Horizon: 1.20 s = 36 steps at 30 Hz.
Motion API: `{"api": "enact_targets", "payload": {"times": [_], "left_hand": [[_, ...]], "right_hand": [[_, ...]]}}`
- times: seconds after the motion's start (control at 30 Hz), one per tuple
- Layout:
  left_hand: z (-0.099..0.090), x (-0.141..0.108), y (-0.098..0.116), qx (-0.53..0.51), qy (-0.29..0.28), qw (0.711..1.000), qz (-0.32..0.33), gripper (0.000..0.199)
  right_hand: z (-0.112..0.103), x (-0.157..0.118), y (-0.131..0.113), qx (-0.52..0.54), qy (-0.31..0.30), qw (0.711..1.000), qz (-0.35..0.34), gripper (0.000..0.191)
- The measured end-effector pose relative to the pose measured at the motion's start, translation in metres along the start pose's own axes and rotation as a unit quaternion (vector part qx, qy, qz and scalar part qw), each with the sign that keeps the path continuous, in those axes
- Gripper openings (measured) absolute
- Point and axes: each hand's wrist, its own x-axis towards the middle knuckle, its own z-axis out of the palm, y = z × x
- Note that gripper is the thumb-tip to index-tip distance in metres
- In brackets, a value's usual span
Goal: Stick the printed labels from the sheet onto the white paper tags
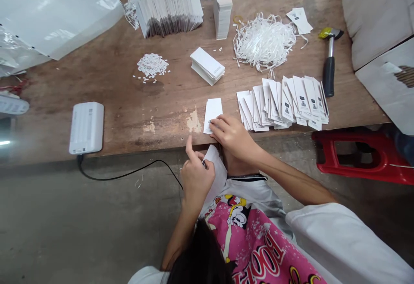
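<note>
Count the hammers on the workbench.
1: a black-handled hammer lying on the right side of the wooden workbench, to the right of the white string pile. The stacks of tags could hide another, but none shows.

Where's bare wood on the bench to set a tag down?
Bare brown wood lies between the white corded box and the white card tag under the right hand. Crowded: the fanned white tags and white string tangle.
</note>
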Motion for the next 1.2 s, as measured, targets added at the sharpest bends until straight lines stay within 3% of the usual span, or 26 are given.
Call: {"api": "enact_targets", "payload": {"times": [0.1, 0.2, 0.33, 0.43, 0.5, 0.57, 0.63, 0.73, 0.83, 0.9, 1.0, 1.2], "left_hand": [[-0.003, -0.003, -0.001, -0.008, 0.008, 1.000, 0.000, 0.080], [-0.006, -0.004, 0.003, -0.015, 0.003, 1.000, -0.001, 0.080], [-0.010, -0.005, 0.009, -0.037, -0.027, 0.999, -0.002, 0.080], [-0.012, -0.006, 0.008, -0.061, -0.029, 0.998, 0.012, 0.078], [-0.013, -0.007, 0.004, -0.083, -0.037, 0.995, 0.039, 0.068], [-0.016, -0.006, 0.001, -0.105, -0.074, 0.988, 0.089, 0.046], [-0.020, -0.006, 0.001, -0.119, -0.119, 0.975, 0.145, 0.025], [-0.025, -0.006, 0.009, -0.130, -0.158, 0.959, 0.195, 0.013], [-0.028, -0.005, 0.021, -0.169, -0.177, 0.945, 0.214, 0.010], [-0.030, -0.004, 0.025, -0.215, -0.184, 0.936, 0.210, 0.009], [-0.035, -0.002, 0.024, -0.264, -0.211, 0.922, 0.188, 0.012], [-0.038, 0.001, 0.013, -0.316, -0.283, 0.894, 0.146, 0.006]], "right_hand": [[-0.012, 0.000, 0.000, 0.017, -0.008, 0.999, -0.030, 0.033], [-0.028, -0.006, 0.004, 0.045, 0.044, 0.998, -0.025, 0.033], [-0.056, -0.029, 0.019, -0.024, 0.212, 0.976, 0.029, 0.030], [-0.074, -0.059, 0.042, -0.112, 0.376, 0.912, 0.117, 0.037], [-0.080, -0.079, 0.060, -0.134, 0.421, 0.883, 0.160, 0.037], [-0.081, -0.097, 0.070, -0.103, 0.384, 0.903, 0.165, 0.036], [-0.077, -0.108, 0.064, -0.045, 0.341, 0.926, 0.156, 0.041], [-0.070, -0.111, 0.028, 0.090, 0.310, 0.939, 0.118, 0.046], [-0.064, -0.099, -0.014, 0.240, 0.158, 0.953, 0.096, 0.042], [-0.061, -0.090, -0.028, 0.299, 0.097, 0.943, 0.108, 0.032], [-0.061, -0.081, -0.028, 0.395, 0.069, 0.905, 0.143, 0.013], [-0.057, -0.080, -0.017, 0.530, -0.001, 0.825, 0.198, 0.008]]}}
